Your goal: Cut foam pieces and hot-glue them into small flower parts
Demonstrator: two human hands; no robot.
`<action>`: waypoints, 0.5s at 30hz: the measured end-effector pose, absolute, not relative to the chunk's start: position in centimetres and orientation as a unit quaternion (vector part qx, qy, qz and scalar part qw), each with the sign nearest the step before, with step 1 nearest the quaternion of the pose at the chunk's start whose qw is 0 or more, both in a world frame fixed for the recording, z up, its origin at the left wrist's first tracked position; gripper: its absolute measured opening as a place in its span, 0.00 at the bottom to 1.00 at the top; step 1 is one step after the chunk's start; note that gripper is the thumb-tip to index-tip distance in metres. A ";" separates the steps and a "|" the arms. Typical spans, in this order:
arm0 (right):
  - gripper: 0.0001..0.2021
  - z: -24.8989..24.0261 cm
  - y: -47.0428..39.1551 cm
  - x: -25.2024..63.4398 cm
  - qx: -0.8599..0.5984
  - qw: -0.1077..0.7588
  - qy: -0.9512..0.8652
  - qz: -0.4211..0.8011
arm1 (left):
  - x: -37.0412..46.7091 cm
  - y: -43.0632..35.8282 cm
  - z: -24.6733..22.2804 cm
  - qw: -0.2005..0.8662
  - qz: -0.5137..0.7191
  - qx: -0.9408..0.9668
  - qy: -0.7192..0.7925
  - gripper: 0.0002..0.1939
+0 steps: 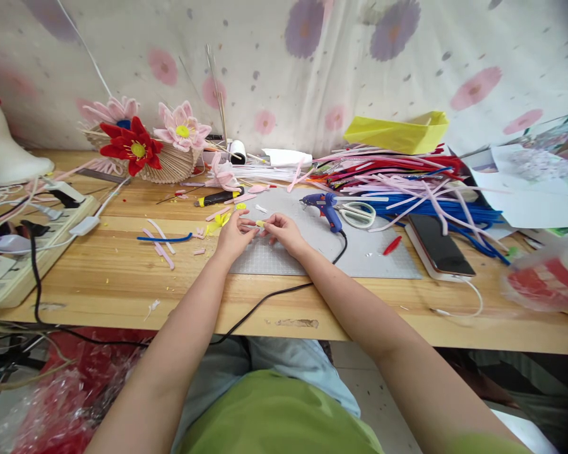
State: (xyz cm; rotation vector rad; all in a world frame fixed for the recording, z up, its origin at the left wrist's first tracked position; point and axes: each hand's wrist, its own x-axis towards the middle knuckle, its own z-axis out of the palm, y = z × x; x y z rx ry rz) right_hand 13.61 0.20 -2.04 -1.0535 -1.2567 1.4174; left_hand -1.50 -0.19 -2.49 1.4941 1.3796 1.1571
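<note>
Over the left part of the grey cutting mat (383, 258), my two hands meet around a small yellow piece (260, 224), perhaps a bit of fuzzy craft stem. My right hand (286, 233) pinches it between thumb and fingertips. The fingers of my left hand (234, 236) are closed at its other side; their exact grip is partly hidden. Yellow strips (218, 222) lie just beyond my left hand, with a round yellow flower centre (240, 207) nearby. To the right of my hands a blue glue gun (324, 208) rests on the mat beside white-handled scissors (358, 215).
Bundles of coloured fuzzy stems (407, 176) cover the back right, near a phone (441, 243). A red flower (133, 147) and pink flowers (182, 129) stand back left. A power strip (42, 252) sits far left. The black cord (265, 299) crosses the table's front edge.
</note>
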 end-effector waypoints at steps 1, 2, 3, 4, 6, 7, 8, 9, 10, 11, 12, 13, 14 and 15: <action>0.17 -2.0 0.2 13.6 -0.428 0.466 -0.514 0.579 | -1.5 -0.2 -2.5 0.394 0.457 0.584 0.543 0.30; 0.17 -2.0 0.2 13.6 -0.426 0.464 -0.516 0.580 | -1.5 -0.2 -2.4 0.394 0.459 0.582 0.543 0.31; 0.17 -2.0 0.1 13.7 -0.425 0.462 -0.517 0.581 | -1.5 -0.3 -2.4 0.392 0.461 0.581 0.544 0.32; 0.17 -1.9 0.1 13.7 -0.424 0.461 -0.518 0.582 | -1.5 -0.4 -2.3 0.392 0.462 0.580 0.545 0.33; 0.17 -1.8 0.1 13.7 -0.424 0.460 -0.518 0.584 | -1.3 -0.5 -1.9 0.405 0.468 0.568 0.542 0.32; 0.17 -1.8 0.0 13.7 -0.424 0.459 -0.518 0.584 | -1.2 -0.6 -1.7 0.418 0.474 0.556 0.540 0.32; 0.17 -1.7 0.0 13.7 -0.426 0.459 -0.518 0.583 | -1.1 -0.7 -1.5 0.433 0.481 0.541 0.537 0.31; 0.17 -1.7 0.0 13.7 -0.427 0.457 -0.518 0.583 | -1.0 -0.8 -1.3 0.449 0.489 0.524 0.534 0.30; 0.17 -1.7 0.0 13.7 -0.429 0.456 -0.519 0.582 | -0.8 -0.9 -1.0 0.463 0.495 0.507 0.532 0.29; 0.16 -1.8 0.0 13.7 -0.430 0.453 -0.521 0.582 | -0.7 -0.9 -0.8 0.474 0.499 0.493 0.532 0.29; 0.16 -1.8 0.1 13.7 -0.430 0.452 -0.523 0.581 | -0.7 -1.0 -0.7 0.481 0.502 0.483 0.533 0.29; 0.16 -1.9 0.1 13.7 -0.431 0.451 -0.525 0.580 | -0.6 -1.0 -0.6 0.485 0.502 0.475 0.535 0.28; 0.15 -1.9 0.1 13.7 -0.431 0.451 -0.525 0.578 | -0.6 -1.0 -0.5 0.488 0.502 0.470 0.537 0.28; 0.15 -2.0 0.2 13.7 -0.431 0.452 -0.526 0.577 | -0.6 -0.9 -0.5 0.488 0.502 0.467 0.540 0.28</action>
